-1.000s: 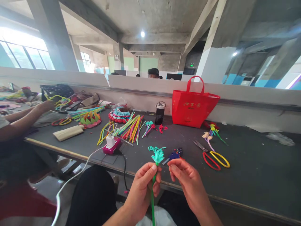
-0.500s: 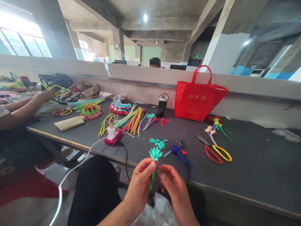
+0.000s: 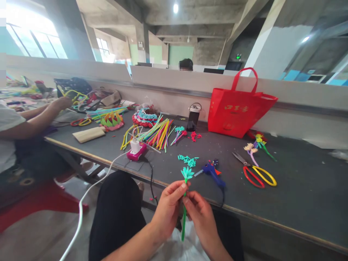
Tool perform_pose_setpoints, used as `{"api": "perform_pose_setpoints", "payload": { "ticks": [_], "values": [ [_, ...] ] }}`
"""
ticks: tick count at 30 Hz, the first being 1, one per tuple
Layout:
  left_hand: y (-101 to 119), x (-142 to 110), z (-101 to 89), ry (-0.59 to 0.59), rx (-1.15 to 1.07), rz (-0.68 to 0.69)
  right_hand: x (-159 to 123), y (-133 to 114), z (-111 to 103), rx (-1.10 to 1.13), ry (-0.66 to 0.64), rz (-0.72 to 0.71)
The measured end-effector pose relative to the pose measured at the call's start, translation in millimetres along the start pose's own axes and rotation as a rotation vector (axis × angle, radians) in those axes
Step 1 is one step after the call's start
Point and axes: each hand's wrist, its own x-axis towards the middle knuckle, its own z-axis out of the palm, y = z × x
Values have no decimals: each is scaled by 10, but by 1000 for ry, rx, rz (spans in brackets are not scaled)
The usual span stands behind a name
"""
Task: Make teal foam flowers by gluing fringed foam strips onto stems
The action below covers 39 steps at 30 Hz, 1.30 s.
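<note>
A turquoise craft flower (image 3: 187, 173) on a green pipe-cleaner stem stands upright between my hands, beyond the table's front edge. My left hand (image 3: 169, 204) pinches the stem just below the petals with thumb and fingers. Lower down, the thumb and fingers of my right hand (image 3: 200, 213) close on the same stem, whose free end hangs below. Right behind the flower, a pile of small turquoise petal pieces (image 3: 189, 161) lies on the table. To its right rests a blue glue gun (image 3: 213, 174) with its cord running over the edge.
Scissors (image 3: 255, 174) with red and yellow handles lie to the right. Further back are a red bag (image 3: 240, 112), a phone (image 3: 193, 120) and colored pipe cleaners (image 3: 160, 133). A pink power strip (image 3: 136, 152) sits near the edge. At left, another person's arm (image 3: 46, 112) reaches over the table.
My right hand has come leftward from beside the flower onto its stem. The left hand keeps its hold. The view has tilted down, and the table things appear higher.
</note>
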Motion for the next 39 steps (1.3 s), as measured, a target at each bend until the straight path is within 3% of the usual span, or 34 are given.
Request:
{"api": "perform_pose_setpoints", "payload": {
  "ticks": [11, 18, 26, 29, 33, 39],
  "values": [
    [239, 212, -68, 89, 88, 180, -20, 34, 45, 187, -147, 203],
    [403, 355, -37, 100, 65, 281, -60, -3, 94, 233, -146, 250],
    [793, 807, 14, 85, 68, 389, 297, -190, -87, 109, -164, 218],
    [982, 1003, 12, 49, 67, 355, 435, -226, -185, 41, -171, 174],
    [1118, 1219, -16, 40, 107, 278, 603, -268, -386, -156, -83, 73],
    [1217, 1447, -39, 14, 190, 167, 855, -191, -955, -753, 266, -277]
  ]
}}
